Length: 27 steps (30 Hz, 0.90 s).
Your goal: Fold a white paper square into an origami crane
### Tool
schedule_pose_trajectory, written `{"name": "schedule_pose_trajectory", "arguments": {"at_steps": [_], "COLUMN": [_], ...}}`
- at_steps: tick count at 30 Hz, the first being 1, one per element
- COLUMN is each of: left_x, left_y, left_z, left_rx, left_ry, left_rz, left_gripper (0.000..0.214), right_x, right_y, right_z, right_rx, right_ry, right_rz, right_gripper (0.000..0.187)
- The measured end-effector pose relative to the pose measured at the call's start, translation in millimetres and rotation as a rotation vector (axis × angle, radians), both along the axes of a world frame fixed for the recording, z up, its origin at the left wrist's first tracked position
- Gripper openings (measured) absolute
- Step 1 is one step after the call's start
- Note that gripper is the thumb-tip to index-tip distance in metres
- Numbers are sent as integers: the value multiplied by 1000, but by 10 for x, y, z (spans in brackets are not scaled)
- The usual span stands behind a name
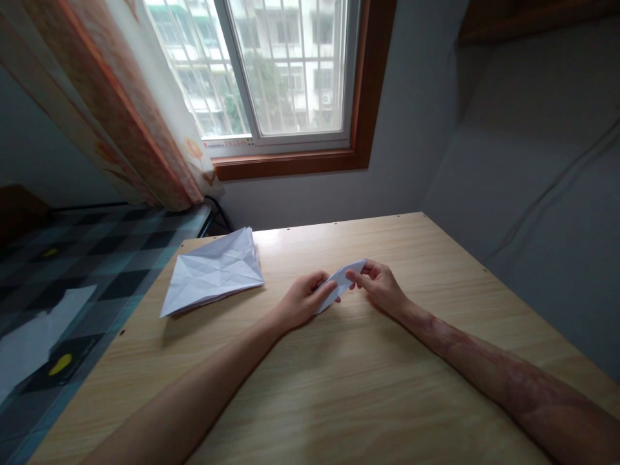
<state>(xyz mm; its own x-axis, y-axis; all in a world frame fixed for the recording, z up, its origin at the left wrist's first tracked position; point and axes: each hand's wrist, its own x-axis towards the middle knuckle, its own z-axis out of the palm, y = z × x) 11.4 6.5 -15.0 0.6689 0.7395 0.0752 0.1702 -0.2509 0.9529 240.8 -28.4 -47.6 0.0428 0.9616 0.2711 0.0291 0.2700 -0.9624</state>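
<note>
I work over the tabletop (368, 387), a pale wood-grain surface that fills the lower view. On its far left part lies a sheet (213, 274): white, opened flat and crossed by many fold lines. It is well apart from both hands, and I cannot tell whether more sheets lie under it. Near the middle of the tabletop my left hand (303, 302) and right hand (380, 284) meet on the paper (341, 284). The left grip is clamped on the paper's lower-left end, thumb on top. The right grip is pinched together on its upper-right part, thumb and forefinger closed over the edge and the other fingers curled behind. The step in hand, as I judge it, is setting a crease. To do it well:

- Keep the left grip fixed as the anchor.
- Line up the edges before applying pressure.
- Run the right fingertips along the fold in one direction.
- Keep the piece low over the tabletop so it cannot twist.
- Use light pressure, since a small folded piece will likely skew or tear at the tip if forced.

The paper is white, small, long and narrow. It is folded into layers and slants from lower left up to a pointed end at upper right. I cannot tell whether its lower end touches the tabletop.
</note>
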Motion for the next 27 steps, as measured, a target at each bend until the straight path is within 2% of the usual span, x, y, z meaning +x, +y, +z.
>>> {"name": "schedule_pose_trajectory", "arguments": {"at_steps": [4,8,17,22,27], "left_x": [16,27,-17,-23,-31], "left_y": [-5,-11,-34,-11,-2], "left_z": [4,32,80,88,106], "left_rx": [-33,-59,96,50,1], "left_ry": [-26,-32,48,69,71], "left_rz": [47,49,-98,-160,-178], "left_gripper": [57,53,47,54,56], "right_x": [-42,-43,-22,-19,-26], "right_y": [-5,-2,-27,-27,-45], "right_z": [-5,-2,3,29,52], "right_rx": [-30,-53,-59,-16,16], "right_ry": [33,21,-11,-77,-51], "right_rz": [104,104,111,73,53], "right_gripper": [43,41,50,54,47]}}
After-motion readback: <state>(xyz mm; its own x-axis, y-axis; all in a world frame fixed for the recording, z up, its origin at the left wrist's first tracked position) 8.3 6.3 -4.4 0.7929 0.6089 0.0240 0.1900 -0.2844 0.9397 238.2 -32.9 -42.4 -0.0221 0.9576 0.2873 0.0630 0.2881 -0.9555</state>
